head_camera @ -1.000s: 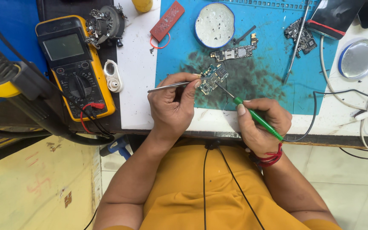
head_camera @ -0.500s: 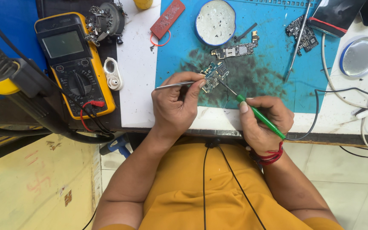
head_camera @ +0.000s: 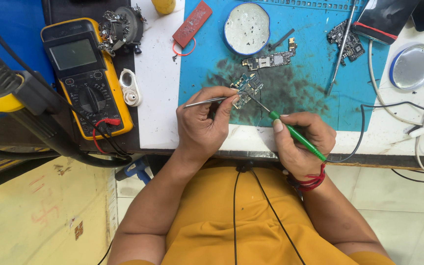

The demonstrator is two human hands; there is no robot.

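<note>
- Left hand (head_camera: 203, 125) closed around slim metal tweezers (head_camera: 207, 101), tips pinning a small circuit board (head_camera: 247, 88) flat on the blue mat (head_camera: 310, 59)
- Right hand (head_camera: 304, 142) closed pen-style around a green-handled probe (head_camera: 295, 133), its thin metal tip meeting the board's near edge
- Board sits near the front of the mat on the counter (head_camera: 158, 98), over a dark scorched patch, just ahead of both hands
- Risk as I read it: the tweezer hold looks light, so a sideways push from the probe could skate the board out from under the tips
- Second risk: the probe tip could slip across the tiny parts and scrape or bridge them
- Pose: both wrists rest at the counter's front edge, forearms angled inward, left thumb over the tweezers
- Nearby: yellow multimeter (head_camera: 87, 73) well to the left, second board (head_camera: 270, 60) just behind, round tin (head_camera: 247, 28) farther back
</note>
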